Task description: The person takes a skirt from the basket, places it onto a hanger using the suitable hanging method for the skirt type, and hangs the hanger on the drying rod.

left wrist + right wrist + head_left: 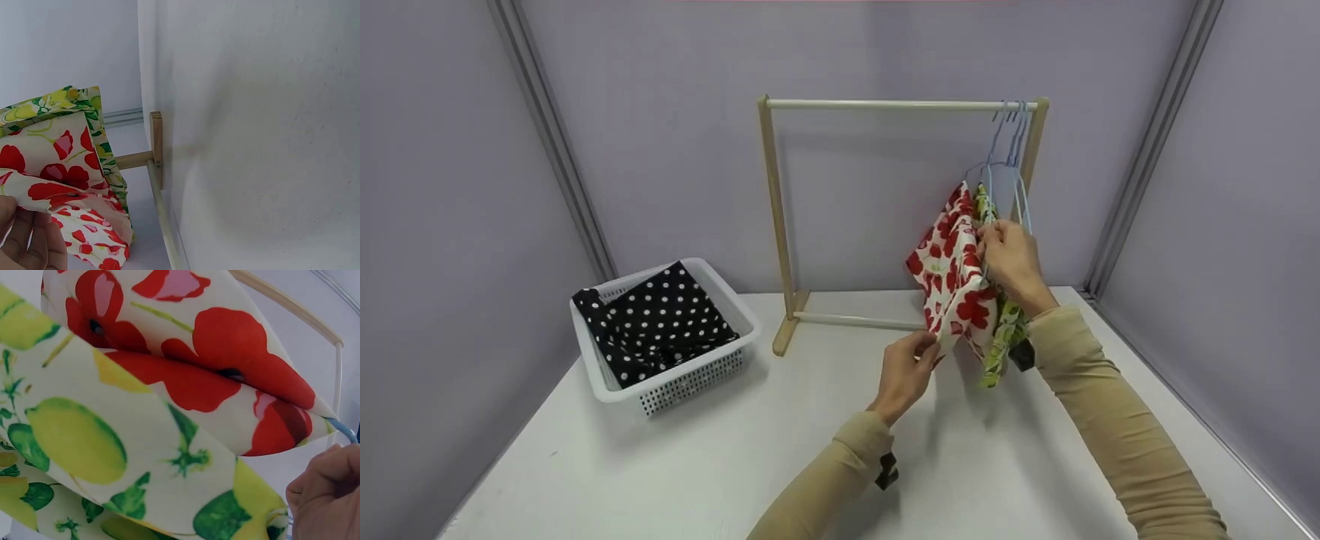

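Note:
A white cloth with red flowers hangs folded from a light blue clothes hanger at the right of the rack. My left hand pinches its lower edge between thumb and fingers. Higher up, my right hand grips the near corner of that hanger with curled fingers, right beside the cloth; its fingertips are partly hidden. Behind the red-flowered piece hangs a lemon-print cloth in yellow and green, close against it. In the right wrist view the lemon print covers much of the foreground.
The rack's white top bar joins two wooden posts, with the blue hanger hooks bunched at its right end. To the left, a white plastic basket holds a black cloth with white dots. Grey walls surround the white table.

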Available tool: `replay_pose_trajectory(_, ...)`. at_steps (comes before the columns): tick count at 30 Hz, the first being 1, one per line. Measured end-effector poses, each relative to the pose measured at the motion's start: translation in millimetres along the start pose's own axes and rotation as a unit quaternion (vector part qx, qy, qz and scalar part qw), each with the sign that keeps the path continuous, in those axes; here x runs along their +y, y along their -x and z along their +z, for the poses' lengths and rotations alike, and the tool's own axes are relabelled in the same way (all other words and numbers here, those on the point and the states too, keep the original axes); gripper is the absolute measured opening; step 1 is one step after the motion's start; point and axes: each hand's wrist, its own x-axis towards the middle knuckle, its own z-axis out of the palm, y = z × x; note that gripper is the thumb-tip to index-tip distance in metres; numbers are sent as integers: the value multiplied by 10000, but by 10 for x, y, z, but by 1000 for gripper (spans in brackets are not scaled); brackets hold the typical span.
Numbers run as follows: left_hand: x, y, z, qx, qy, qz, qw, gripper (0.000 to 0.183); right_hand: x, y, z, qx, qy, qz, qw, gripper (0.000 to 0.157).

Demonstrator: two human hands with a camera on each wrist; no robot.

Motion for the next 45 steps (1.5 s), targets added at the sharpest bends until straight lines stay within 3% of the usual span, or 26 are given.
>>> replay_pose_trajectory(5,-5,-4,3,-14,-152,71,9999,9,-28,-15,-16,177,759,-213,9967,33)
replay_pose_trajectory(9,2,-7,-6,-40,-106,87,9999,10,-62,-30,-76,146,1533,-555,9865,35)
replay_pose_trajectory(12,5,-9,-8,-39,14,71,10000,11,-84,-46,-123,70,1806,-702,9810,43)
replay_pose_trajectory(27,55,-11,29,-82,67,107,9999,9,-44,-95,-229,490,2111,-981,9713,36)
replay_pose_trajectory(36,53,14,-12,-161,-27,-16,9999,10,-41,-58,-220,536,2025,-1134,9712,37)
replay_pose_trajectory(45,44,18,-61,-136,-128,118,9998,7,-65,-52,-254,654,1914,-1195,9720,34)
